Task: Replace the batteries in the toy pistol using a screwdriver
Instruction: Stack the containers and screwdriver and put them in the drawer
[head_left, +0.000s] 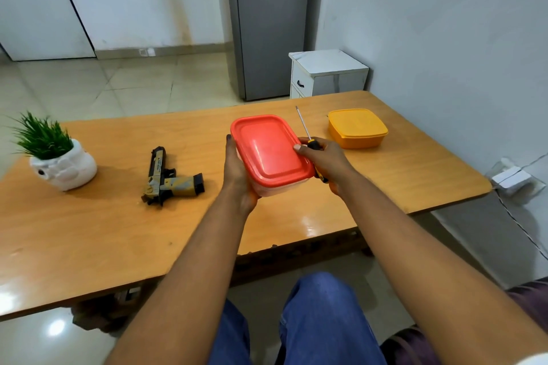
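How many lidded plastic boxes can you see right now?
2. The red-lidded box is held between the left hand and right hand, which also grips the screwdriver. The yellow box sits on the table far right. None seem hidden.

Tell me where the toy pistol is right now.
The tan-and-black toy pistol lies flat on the wooden table, untouched, between the white potted plant on its left and the red-lidded container held on its right.
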